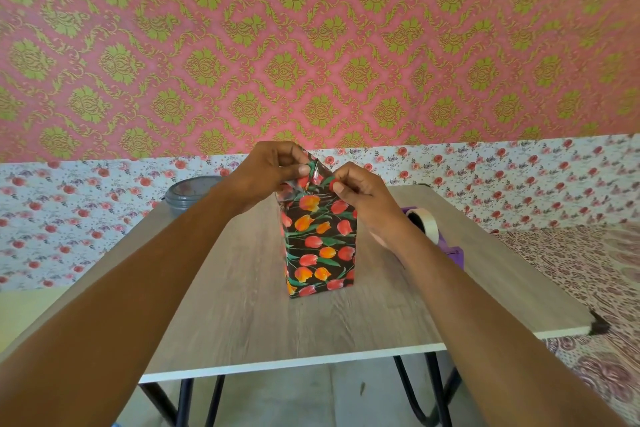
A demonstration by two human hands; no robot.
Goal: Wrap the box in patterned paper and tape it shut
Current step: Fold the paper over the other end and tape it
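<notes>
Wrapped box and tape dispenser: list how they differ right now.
The wrapped box stands upright mid-table in black tulip-print paper; the tape dispenser is purple with a pale roll. The left hand and right hand pinch the wrapped box's top paper; neither holds the tape dispenser. Both sit on the table.

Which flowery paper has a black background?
The tulip wrapping paper on the table; the rose-print wall strip behind is white, the wallpaper above pink.
</notes>
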